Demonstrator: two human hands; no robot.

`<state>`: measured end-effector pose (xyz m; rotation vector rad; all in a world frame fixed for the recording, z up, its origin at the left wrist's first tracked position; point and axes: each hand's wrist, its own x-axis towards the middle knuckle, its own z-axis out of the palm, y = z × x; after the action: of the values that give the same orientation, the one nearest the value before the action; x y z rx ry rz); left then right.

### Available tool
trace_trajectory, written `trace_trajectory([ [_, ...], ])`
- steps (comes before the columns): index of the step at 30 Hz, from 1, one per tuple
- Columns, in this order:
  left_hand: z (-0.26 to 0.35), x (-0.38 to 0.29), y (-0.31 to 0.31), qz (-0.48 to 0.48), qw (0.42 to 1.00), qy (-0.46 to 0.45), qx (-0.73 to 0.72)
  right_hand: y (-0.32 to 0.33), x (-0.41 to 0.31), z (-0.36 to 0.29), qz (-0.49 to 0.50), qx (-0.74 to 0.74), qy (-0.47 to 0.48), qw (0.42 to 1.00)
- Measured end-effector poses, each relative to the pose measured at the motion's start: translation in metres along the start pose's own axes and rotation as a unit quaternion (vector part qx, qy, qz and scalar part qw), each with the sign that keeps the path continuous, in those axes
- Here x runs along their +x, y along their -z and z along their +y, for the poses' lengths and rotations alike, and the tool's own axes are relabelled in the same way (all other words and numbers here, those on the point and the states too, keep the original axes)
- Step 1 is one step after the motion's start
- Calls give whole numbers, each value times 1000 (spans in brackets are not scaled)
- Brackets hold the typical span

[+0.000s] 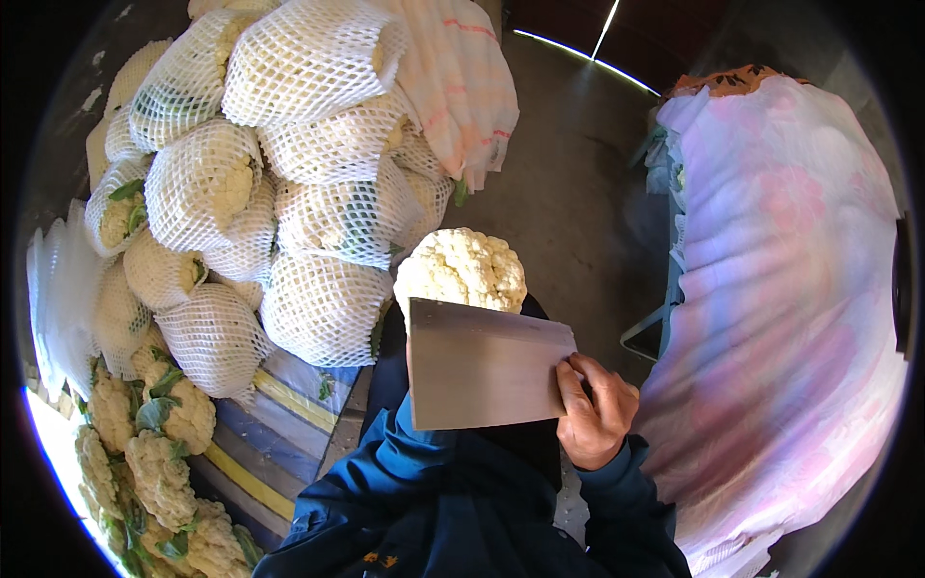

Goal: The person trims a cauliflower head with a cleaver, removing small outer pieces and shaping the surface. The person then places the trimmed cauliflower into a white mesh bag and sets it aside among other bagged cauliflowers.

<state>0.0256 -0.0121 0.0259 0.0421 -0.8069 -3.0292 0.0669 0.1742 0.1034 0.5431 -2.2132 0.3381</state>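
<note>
My right hand [596, 412] is closed on a cleaver, gripping it at the right end of its broad rectangular metal blade [484, 368]. The blade lies across the view in front of my body and covers the lower part of a whitish cauliflower head [462, 267], whose rounded top shows beyond the blade's far edge. Whether blade and cauliflower touch cannot be told. My left hand is hidden, with its blue sleeve [426, 433] running up behind the blade.
At the left, cauliflowers in white foam nets [325, 307] are piled on a striped cover [267, 433]. Bare cauliflowers [159, 477] lie nearer, beside a stack of foam nets [65, 296]. A pinkish patterned cloth [780, 303] drapes over a metal-framed stand at the right.
</note>
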Motion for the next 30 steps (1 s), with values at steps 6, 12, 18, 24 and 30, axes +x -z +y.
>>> trace_trajectory([
  [6,8,9,-4,-5,998,-56,13,7,-17,10,8,-16,-15,1000],
  [12,9,10,-13,0,996,-86,-10,7,-22,9,12,-16,-26,999],
  [18,7,14,-10,13,995,-103,4,9,-26,9,-6,-20,-35,999],
  [24,5,17,-6,12,993,-117,6,5,-29,8,-16,-1,-54,998],
  [30,4,18,-7,23,992,-120,13,0,-32,9,-28,8,-65,997],
])
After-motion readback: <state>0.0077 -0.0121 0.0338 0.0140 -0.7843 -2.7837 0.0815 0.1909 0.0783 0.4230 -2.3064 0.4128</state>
